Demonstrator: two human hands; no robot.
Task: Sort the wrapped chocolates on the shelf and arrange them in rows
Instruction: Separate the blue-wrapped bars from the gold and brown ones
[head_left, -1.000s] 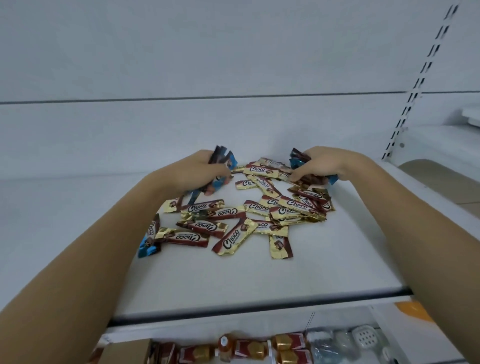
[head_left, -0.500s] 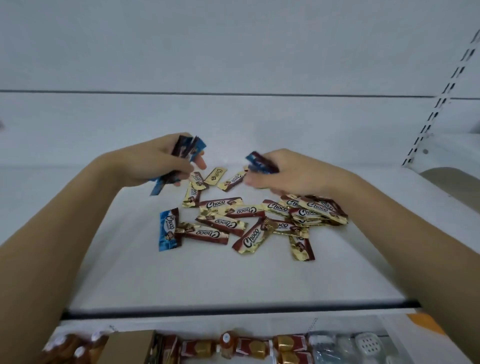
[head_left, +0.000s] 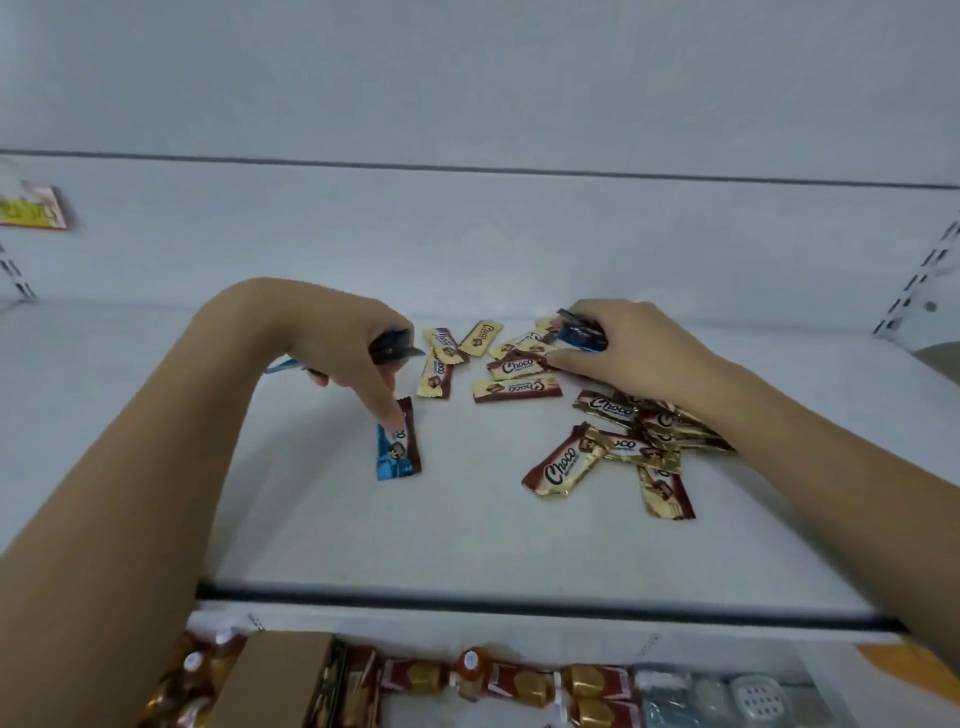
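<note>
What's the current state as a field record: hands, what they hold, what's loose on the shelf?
left hand: grips left blue bundle; one finger touches lone blue chocolate
right hand: grips right blue bundle; fingertips on gold-brown chocolates
gold-brown chocolates: scattered, some overlapping, centre to right
lone blue chocolate: flat on shelf, apart from the rest
rows: none formed yet
lower shelf: other packaged goods
</note>
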